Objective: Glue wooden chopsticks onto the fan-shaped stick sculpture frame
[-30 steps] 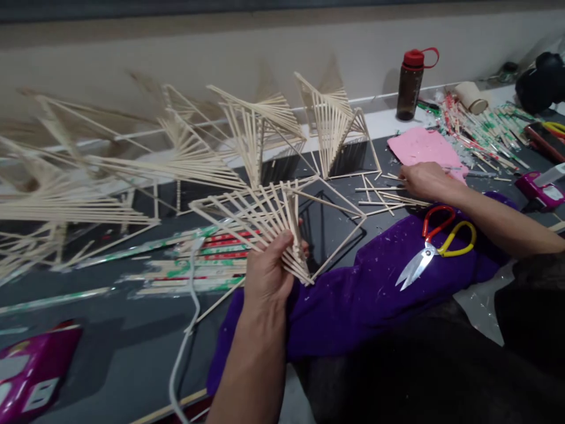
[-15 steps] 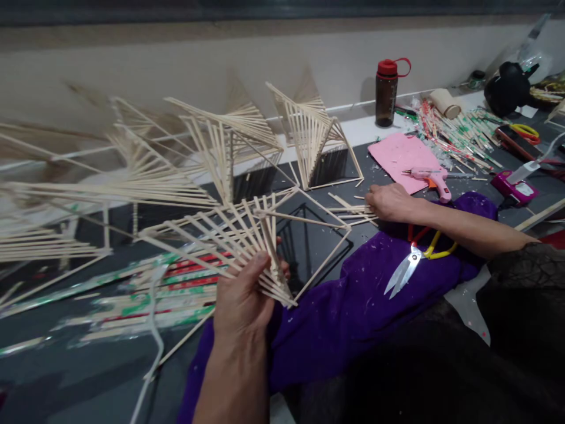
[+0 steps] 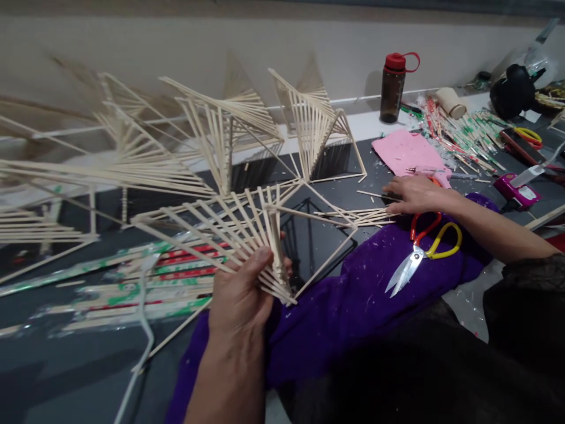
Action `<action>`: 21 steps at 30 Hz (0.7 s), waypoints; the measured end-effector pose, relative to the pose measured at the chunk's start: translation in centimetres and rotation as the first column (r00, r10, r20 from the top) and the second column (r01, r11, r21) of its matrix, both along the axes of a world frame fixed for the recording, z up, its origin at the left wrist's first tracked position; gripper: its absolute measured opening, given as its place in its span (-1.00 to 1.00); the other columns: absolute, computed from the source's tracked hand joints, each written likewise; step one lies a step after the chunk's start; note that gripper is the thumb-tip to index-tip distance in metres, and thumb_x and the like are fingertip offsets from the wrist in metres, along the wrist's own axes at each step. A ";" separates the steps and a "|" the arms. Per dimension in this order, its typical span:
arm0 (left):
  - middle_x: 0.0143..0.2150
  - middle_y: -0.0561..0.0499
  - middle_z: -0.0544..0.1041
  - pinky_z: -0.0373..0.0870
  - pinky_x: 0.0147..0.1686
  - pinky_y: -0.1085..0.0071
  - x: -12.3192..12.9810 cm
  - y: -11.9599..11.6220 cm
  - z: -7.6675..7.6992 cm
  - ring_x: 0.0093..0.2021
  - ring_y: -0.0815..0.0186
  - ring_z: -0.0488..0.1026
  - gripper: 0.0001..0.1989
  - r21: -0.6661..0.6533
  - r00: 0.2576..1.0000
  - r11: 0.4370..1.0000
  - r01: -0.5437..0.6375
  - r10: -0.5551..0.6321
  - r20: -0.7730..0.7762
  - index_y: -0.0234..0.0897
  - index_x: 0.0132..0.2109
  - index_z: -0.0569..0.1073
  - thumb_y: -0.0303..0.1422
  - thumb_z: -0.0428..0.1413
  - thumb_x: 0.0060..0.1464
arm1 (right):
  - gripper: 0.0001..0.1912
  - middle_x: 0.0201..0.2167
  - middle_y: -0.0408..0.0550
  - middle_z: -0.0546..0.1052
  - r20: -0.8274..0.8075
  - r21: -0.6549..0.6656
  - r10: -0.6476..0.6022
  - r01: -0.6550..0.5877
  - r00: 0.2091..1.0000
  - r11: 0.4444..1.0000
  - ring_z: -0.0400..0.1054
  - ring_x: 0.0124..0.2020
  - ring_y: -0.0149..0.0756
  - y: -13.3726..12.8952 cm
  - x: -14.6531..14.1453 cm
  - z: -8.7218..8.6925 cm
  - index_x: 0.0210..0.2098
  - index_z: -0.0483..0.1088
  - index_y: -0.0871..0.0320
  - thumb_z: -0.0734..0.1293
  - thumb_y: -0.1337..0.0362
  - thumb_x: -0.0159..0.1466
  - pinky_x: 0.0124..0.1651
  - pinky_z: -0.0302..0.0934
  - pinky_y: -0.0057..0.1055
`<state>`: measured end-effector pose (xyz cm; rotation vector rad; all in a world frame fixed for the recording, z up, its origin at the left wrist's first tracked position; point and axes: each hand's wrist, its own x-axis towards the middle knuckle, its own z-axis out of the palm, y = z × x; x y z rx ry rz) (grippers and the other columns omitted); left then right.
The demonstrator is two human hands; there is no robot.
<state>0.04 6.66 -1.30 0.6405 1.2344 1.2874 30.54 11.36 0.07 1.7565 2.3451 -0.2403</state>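
Note:
My left hand (image 3: 245, 288) is closed round the lower end of a fanned stick frame (image 3: 233, 235), thumb in front and fingertips showing behind. Over the right part of the table, my right hand (image 3: 412, 193) has its fingers apart beside loose sticks (image 3: 368, 217), with nothing seen gripped. A pink glue gun (image 3: 436, 176) lies partly hidden behind that hand. Scissors (image 3: 417, 257) with red and yellow handles rest on the purple cloth (image 3: 326, 330), blades parted.
Stick structures (image 3: 309, 129) stand along the wall. Wrapped sticks (image 3: 154, 288) and a white cable (image 3: 143, 306) lie at left. Behind at right are a bottle (image 3: 392, 91), a pink sheet (image 3: 408, 150), a wrapper pile (image 3: 459, 132) and a purple device (image 3: 516, 191).
My right hand has shifted right and its fingers have spread off the loose sticks, which lie rearranged. My left hand still holds the stick frame. The view has shifted slightly.

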 end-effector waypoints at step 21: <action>-0.69 0.12 0.45 0.35 -0.74 0.54 -0.1 0.8 -1.7 -0.75 0.42 0.34 -0.73 -0.086 0.998 0.995 0.056 -0.056 0.000 -0.34 -0.45 0.53 -0.36 0.36 -0.42 | -0.71 -0.21 0.01 0.64 -0.151 0.121 -0.061 0.080 0.987 0.989 0.47 -0.19 -0.22 2.4 -0.7 -1.5 -0.08 0.56 0.16 0.26 0.29 0.31 -0.24 0.14 -0.42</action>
